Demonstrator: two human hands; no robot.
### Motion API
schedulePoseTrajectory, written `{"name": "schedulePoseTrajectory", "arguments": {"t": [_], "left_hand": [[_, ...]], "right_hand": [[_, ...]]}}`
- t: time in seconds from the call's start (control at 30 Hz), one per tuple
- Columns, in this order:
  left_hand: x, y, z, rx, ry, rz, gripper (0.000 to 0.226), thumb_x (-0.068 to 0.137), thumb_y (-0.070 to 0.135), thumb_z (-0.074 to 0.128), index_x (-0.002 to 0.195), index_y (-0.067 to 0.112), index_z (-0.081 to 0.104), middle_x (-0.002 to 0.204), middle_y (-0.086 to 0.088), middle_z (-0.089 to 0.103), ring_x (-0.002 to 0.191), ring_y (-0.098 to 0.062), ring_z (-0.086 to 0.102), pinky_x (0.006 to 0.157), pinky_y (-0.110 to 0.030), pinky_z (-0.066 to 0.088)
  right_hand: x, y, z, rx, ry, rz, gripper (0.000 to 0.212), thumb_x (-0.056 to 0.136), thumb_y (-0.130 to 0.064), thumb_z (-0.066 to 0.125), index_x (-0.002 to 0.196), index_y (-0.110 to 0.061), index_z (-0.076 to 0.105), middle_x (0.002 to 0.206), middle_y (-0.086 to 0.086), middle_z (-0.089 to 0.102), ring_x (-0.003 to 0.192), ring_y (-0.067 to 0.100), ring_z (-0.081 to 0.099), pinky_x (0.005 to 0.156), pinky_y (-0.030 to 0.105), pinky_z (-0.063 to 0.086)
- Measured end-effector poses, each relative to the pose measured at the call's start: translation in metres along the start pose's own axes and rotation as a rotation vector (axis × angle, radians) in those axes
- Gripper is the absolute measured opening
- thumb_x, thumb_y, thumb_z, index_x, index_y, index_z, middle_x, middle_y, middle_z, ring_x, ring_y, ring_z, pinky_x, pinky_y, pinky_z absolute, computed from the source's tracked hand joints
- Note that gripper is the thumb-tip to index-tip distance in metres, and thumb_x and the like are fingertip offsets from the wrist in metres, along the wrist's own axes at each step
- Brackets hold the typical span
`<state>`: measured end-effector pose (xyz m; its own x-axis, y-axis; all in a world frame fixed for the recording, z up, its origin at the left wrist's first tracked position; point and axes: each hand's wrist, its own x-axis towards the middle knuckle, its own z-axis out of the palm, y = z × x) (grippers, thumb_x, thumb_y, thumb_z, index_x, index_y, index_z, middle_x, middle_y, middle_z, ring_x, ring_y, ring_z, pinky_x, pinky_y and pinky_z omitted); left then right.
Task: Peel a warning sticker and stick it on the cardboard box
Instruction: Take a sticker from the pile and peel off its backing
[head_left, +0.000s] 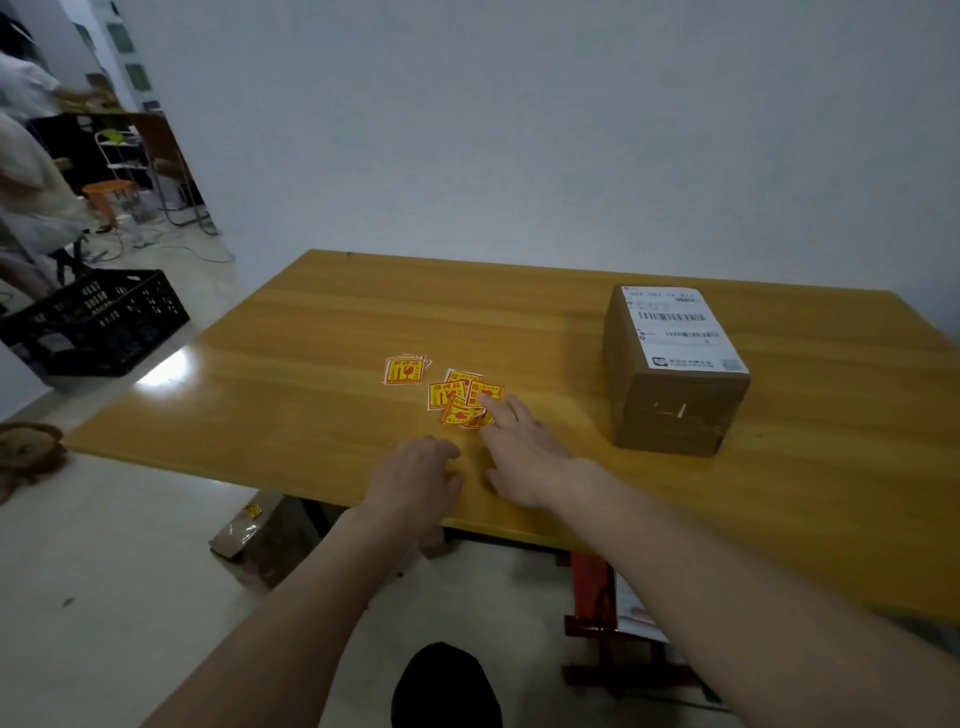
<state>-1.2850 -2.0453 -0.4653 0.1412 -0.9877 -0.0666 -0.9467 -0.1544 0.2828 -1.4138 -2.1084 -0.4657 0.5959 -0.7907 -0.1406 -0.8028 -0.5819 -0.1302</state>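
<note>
— So where's the box (675, 369)?
— On the table (322, 322), far right, long side running away, white label up.
— Stickers?
— One small stack (405, 370), plus about four loose (462, 397).
— Hands?
— Right hand (524, 457) open, fingertips touching the loose ones; left hand (415, 475) curled, holding nothing

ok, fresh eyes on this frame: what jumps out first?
The yellow-and-red warning stickers scattered mid-table, with the right hand reaching onto the pile. The left hand rests curled beside it near the table's front edge. The cardboard box, white shipping label on top, sits apart to the right.
</note>
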Motion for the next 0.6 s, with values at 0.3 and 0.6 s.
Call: {"name": "schedulePoseTrajectory", "arguments": {"t": [0.3, 0.6], "left_hand": [[0.014, -0.011, 0.0, -0.101, 0.028, -0.103, 0.04, 0.089, 0.033, 0.053, 0.128, 0.023, 0.053, 0.131, -0.003, 0.054, 0.122, -0.025, 0.049, 0.097, -0.037, 0.041], [0.024, -0.009, -0.002, -0.279, 0.157, -0.071, 0.075, 0.079, 0.012, 0.066, 0.144, 0.021, 0.03, 0.143, -0.005, 0.044, 0.129, -0.027, 0.041, 0.103, -0.037, 0.036]], "right_hand": [[0.039, -0.011, 0.005, -0.04, -0.085, -0.024, 0.054, 0.096, -0.033, 0.043, 0.144, -0.009, 0.033, 0.16, -0.002, 0.014, 0.148, 0.027, 0.003, 0.118, 0.046, 0.013], [-0.001, 0.009, 0.0, 0.036, 0.158, -0.213, 0.053, 0.087, -0.011, 0.05, 0.14, -0.013, 0.04, 0.152, -0.006, 0.032, 0.14, 0.02, 0.024, 0.113, 0.035, 0.024]]}}
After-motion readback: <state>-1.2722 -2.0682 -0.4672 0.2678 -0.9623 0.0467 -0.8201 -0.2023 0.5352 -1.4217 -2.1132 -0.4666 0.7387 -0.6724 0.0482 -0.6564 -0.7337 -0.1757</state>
